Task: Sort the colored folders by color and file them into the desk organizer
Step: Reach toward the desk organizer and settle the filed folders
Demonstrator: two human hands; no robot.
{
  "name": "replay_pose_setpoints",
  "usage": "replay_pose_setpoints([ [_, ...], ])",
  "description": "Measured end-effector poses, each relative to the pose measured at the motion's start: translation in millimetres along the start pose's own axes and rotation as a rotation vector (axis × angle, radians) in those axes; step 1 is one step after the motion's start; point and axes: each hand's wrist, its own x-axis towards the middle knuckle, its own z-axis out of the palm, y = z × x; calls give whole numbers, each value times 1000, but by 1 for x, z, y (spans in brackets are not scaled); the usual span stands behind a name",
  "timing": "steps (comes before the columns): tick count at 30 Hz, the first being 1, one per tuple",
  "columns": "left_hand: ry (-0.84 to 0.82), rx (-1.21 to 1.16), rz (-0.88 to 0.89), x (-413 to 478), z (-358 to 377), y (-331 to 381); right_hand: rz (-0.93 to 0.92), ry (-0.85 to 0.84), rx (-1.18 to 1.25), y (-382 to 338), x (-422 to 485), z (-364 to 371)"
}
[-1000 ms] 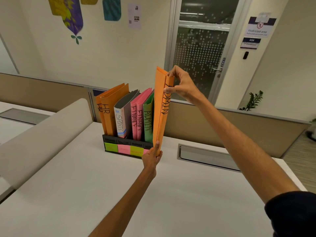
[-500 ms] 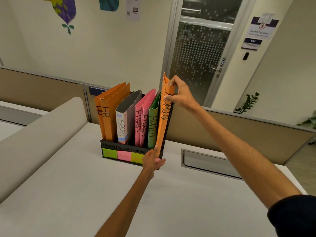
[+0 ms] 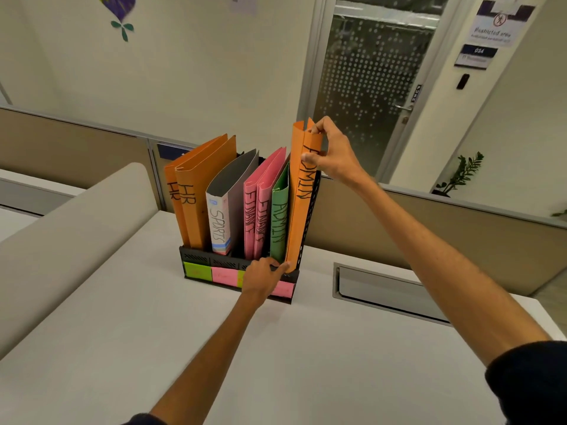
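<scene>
I observe a white desk (image 3: 153, 348) bearing a black desk organizer (image 3: 199, 259) with sticky notes along its front. Standing in it, left to right: two orange HR folders (image 3: 199, 191), a grey SPORTS folder (image 3: 230, 197), two pink FINANCE folders (image 3: 260, 210), a green ADMIN folder (image 3: 279, 222). The orange ADMIN folder (image 3: 302, 210) stands in the rightmost slot. My right hand (image 3: 333, 154) pinches its top; my left hand (image 3: 260, 279) rests at its bottom corner, fingers on the organizer's front.
</scene>
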Motion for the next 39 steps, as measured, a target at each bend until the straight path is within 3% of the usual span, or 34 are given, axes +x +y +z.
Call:
replay_pose_setpoints([
  [8,79,107,3,8,5,5,-63,69,-149,18,-4,-1],
  [26,142,-27,-112,9,14,8,-174,237,-169,13,-12,34],
  [33,262,1,-48,6,12,3,-69,77,-201,36,-36,52],
  [37,342,-44,-26,-4,12,-5,2,-119,-280,55,-70,81],
  [39,350,-42,12,-5,9,-7,27,-120,-285,58,-75,88],
])
